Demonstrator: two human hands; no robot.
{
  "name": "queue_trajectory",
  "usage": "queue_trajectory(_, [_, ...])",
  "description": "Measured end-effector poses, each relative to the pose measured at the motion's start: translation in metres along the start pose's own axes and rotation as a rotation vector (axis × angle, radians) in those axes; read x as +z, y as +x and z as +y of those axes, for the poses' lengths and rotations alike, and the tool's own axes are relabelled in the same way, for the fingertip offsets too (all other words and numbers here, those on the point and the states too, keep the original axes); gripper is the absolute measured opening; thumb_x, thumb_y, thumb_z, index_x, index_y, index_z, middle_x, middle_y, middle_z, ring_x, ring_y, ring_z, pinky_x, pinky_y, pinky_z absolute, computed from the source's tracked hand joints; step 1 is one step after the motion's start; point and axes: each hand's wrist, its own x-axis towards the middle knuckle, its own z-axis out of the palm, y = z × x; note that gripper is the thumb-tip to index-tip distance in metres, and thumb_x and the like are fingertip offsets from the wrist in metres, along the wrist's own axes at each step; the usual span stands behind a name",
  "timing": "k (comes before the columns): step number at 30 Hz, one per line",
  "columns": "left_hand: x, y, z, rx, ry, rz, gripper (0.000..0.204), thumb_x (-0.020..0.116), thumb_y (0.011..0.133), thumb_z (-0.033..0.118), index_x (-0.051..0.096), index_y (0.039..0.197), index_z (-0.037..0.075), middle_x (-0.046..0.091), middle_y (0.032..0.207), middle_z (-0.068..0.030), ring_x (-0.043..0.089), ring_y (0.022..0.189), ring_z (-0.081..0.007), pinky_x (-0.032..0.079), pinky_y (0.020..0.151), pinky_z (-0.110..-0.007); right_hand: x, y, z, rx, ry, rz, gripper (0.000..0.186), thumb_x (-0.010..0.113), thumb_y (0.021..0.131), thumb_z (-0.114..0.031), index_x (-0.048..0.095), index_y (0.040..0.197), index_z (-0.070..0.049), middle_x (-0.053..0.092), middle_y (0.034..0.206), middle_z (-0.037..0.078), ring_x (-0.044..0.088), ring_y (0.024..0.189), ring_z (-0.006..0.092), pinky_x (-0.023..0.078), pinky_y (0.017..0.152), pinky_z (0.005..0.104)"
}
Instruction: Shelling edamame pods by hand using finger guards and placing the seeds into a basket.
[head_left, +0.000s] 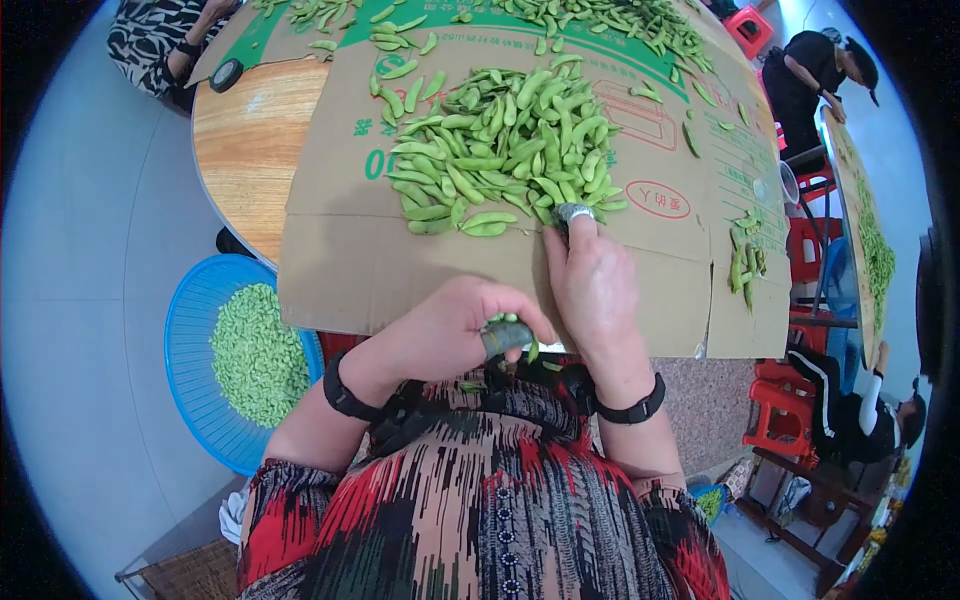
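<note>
A heap of green edamame pods [500, 150] lies on flattened cardboard [440, 275] in front of me. My right hand [598, 285] reaches to the near edge of this heap, with fingers bent against the pods; its fingertips are partly hidden, and I cannot make out what they pinch. A dark wrapping [570, 212] covers one of its fingertips. Closer to my body, my left hand [455, 325] is curled shut over the cardboard's near edge. Green shelled beans [508, 317] show inside its fingers, and a grey-green wrapping [505, 338] goes round one finger.
Below the table on the left stands a blue plastic basket [190, 350] holding shelled beans [260, 350]. More pods [620, 25] spread along the far side, and a few [745, 260] lie at right. Other people [820, 75] sit near red stools [780, 415] and a second table.
</note>
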Motion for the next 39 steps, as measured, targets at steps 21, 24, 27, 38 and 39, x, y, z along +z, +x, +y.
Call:
queue_trajectory(21, [0.001, 0.019, -0.018, 0.271, -0.707, 0.520, 0.017, 0.062, 0.083, 0.004, 0.065, 0.099, 0.008, 0.066, 0.100, -0.0122, 0.046, 0.061, -0.0036, 0.036, 0.052, -0.018, -0.024, -0.034, 0.006, 0.154, 1.414, -0.622, 0.026, 0.038, 0.098, -0.025, 0.050, 0.106, -0.004, 0.045, 0.066, -0.004, 0.037, 0.056, 0.0029, 0.029, 0.049, 0.0175])
queue_trajectory(24, [0.002, 0.022, -0.016, 0.268, -0.634, 0.539, 0.017, 0.063, 0.082, 0.004, 0.065, 0.099, 0.007, 0.066, 0.100, -0.0127, 0.049, 0.063, -0.0043, 0.038, 0.054, -0.019, -0.018, -0.034, 0.007, 0.183, 1.559, -0.650, 0.024, 0.038, 0.098, -0.023, 0.051, 0.102, -0.004, 0.045, 0.066, -0.004, 0.036, 0.054, 0.0029, 0.029, 0.047, 0.0178])
queue_trajectory(27, [0.006, 0.026, -0.019, 0.336, -0.625, 0.613, 0.016, 0.064, 0.081, 0.004, 0.065, 0.098, 0.005, 0.066, 0.099, -0.0119, 0.052, 0.066, -0.0057, 0.040, 0.057, -0.019, -0.022, -0.033, 0.008, 0.197, 1.662, -0.723, 0.021, 0.038, 0.098, -0.020, 0.052, 0.098, -0.004, 0.045, 0.065, -0.003, 0.034, 0.052, 0.0034, 0.028, 0.046, 0.0180])
queue_trajectory(38, [-0.006, 0.023, -0.019, 0.254, -0.789, 0.291, 0.012, 0.058, 0.086, 0.007, 0.063, 0.096, 0.003, 0.062, 0.087, -0.0001, 0.053, 0.073, -0.0043, 0.042, 0.062, -0.019, -0.026, -0.030, 0.001, 0.487, 1.853, -0.734, 0.017, 0.041, 0.096, -0.016, 0.055, 0.097, -0.006, 0.043, 0.060, -0.005, 0.032, 0.048, 0.0023, 0.025, 0.043, 0.0168])
queue_trajectory(39, [-0.009, 0.023, -0.021, 0.232, -0.831, 0.186, 0.013, 0.056, 0.086, 0.009, 0.062, 0.097, 0.004, 0.061, 0.088, 0.0002, 0.051, 0.071, -0.0034, 0.039, 0.060, -0.017, -0.027, -0.030, 0.001, 0.537, 1.905, -0.755, 0.017, 0.042, 0.096, -0.017, 0.056, 0.098, -0.006, 0.042, 0.059, -0.006, 0.032, 0.048, 0.0019, 0.025, 0.042, 0.0169])
